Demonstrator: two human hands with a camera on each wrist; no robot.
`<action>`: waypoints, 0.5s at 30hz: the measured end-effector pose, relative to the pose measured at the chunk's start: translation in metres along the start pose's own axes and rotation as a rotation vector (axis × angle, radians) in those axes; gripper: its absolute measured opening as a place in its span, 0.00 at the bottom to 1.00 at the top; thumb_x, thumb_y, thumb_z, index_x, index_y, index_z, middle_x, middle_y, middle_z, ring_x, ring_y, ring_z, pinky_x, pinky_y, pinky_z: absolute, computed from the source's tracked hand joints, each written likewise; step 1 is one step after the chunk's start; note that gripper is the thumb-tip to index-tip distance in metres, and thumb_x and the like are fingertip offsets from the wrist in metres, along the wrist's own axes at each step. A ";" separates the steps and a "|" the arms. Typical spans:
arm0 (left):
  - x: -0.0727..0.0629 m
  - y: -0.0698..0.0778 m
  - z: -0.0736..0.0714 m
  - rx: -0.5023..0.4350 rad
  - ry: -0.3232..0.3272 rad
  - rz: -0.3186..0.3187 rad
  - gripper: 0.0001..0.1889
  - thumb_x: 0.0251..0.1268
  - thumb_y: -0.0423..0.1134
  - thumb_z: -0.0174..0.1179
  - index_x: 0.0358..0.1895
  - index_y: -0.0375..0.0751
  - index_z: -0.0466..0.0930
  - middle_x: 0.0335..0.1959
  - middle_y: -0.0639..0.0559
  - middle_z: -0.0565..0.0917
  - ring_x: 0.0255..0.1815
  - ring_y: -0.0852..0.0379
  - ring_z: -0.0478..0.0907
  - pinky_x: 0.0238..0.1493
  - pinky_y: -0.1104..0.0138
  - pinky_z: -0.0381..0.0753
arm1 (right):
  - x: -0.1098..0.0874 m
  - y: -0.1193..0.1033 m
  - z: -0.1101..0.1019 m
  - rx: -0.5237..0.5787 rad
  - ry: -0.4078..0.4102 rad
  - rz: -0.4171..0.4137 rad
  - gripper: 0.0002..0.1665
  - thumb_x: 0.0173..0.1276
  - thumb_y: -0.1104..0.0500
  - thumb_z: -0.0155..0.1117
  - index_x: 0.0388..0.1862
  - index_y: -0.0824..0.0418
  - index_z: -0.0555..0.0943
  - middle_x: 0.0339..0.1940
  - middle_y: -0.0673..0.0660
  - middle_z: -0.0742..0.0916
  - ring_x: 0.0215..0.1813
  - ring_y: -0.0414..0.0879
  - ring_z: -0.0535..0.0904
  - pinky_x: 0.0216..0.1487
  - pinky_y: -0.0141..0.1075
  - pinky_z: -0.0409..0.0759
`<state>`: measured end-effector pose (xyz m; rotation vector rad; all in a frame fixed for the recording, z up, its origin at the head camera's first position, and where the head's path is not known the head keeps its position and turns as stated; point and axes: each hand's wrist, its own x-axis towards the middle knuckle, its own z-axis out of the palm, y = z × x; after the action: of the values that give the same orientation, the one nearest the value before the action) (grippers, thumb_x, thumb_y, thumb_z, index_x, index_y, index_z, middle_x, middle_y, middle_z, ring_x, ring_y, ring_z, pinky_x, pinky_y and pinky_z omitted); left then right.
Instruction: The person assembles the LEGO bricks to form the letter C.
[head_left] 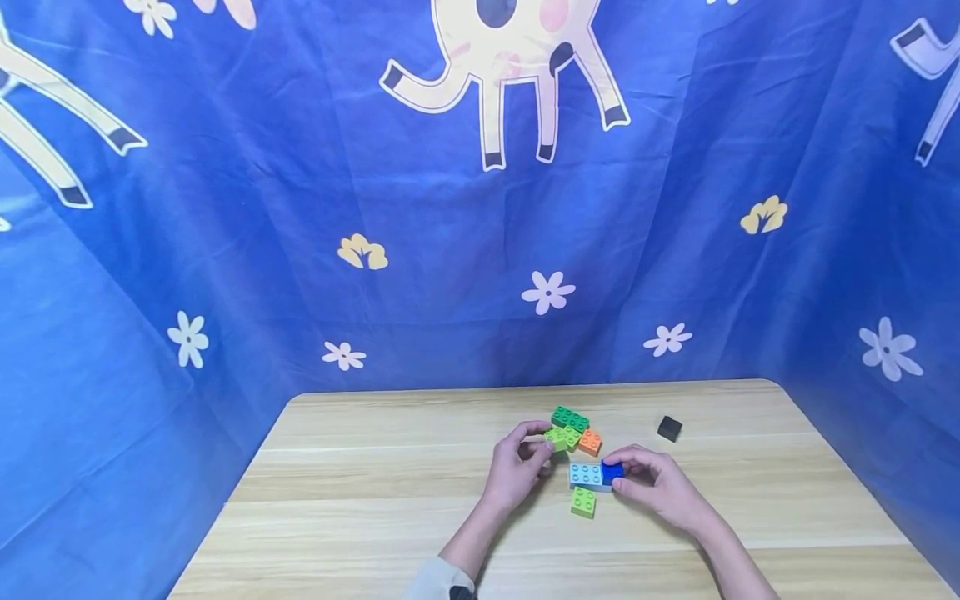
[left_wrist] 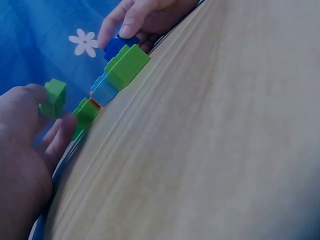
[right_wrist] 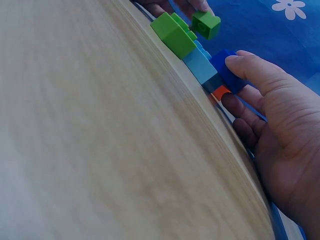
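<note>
My left hand (head_left: 512, 472) pinches a lime green brick (head_left: 556, 440) between thumb and fingers; the left wrist view shows this brick (left_wrist: 56, 99) raised off the table. With thumb and fingertips, my right hand (head_left: 663, 490) grips a dark blue brick (head_left: 612, 472), which sits on the right end of a longer light blue brick (head_left: 585, 474). In front of the light blue brick, right at its edge, lies a second lime green brick (head_left: 583, 502). Just beyond the left fingertips are another lime green brick (head_left: 572, 437) and a dark green brick (head_left: 570, 417).
An orange brick (head_left: 590, 442) lies behind the light blue one. Farther right and back is a small black brick (head_left: 670, 428). The wooden table (head_left: 337, 483) is bounded at the back and sides by a blue printed cloth (head_left: 450, 333).
</note>
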<state>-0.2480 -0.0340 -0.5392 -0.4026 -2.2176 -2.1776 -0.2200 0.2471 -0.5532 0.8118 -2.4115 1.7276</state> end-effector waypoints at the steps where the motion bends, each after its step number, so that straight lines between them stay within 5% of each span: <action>1: 0.000 0.001 0.001 -0.022 -0.011 -0.005 0.17 0.74 0.31 0.65 0.63 0.35 0.81 0.56 0.40 0.86 0.43 0.38 0.89 0.36 0.61 0.92 | 0.000 -0.001 -0.001 -0.001 0.002 -0.001 0.18 0.70 0.64 0.73 0.57 0.57 0.86 0.51 0.57 0.88 0.48 0.47 0.84 0.51 0.34 0.82; 6: -0.005 0.005 0.008 -0.119 -0.073 -0.050 0.19 0.74 0.32 0.66 0.64 0.36 0.79 0.47 0.36 0.87 0.32 0.49 0.87 0.30 0.69 0.87 | 0.000 -0.002 -0.003 -0.014 0.007 -0.011 0.17 0.70 0.64 0.73 0.57 0.57 0.86 0.51 0.57 0.89 0.47 0.47 0.84 0.51 0.34 0.82; 15: -0.023 0.010 0.015 -0.131 -0.165 -0.060 0.17 0.71 0.26 0.64 0.61 0.32 0.79 0.41 0.36 0.87 0.38 0.54 0.85 0.40 0.63 0.92 | 0.000 0.000 0.002 0.007 0.001 0.006 0.18 0.71 0.64 0.72 0.58 0.56 0.86 0.53 0.57 0.89 0.49 0.51 0.84 0.53 0.34 0.82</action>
<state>-0.2215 -0.0237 -0.5344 -0.5450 -2.1985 -2.4124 -0.2195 0.2460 -0.5541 0.8050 -2.4120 1.7389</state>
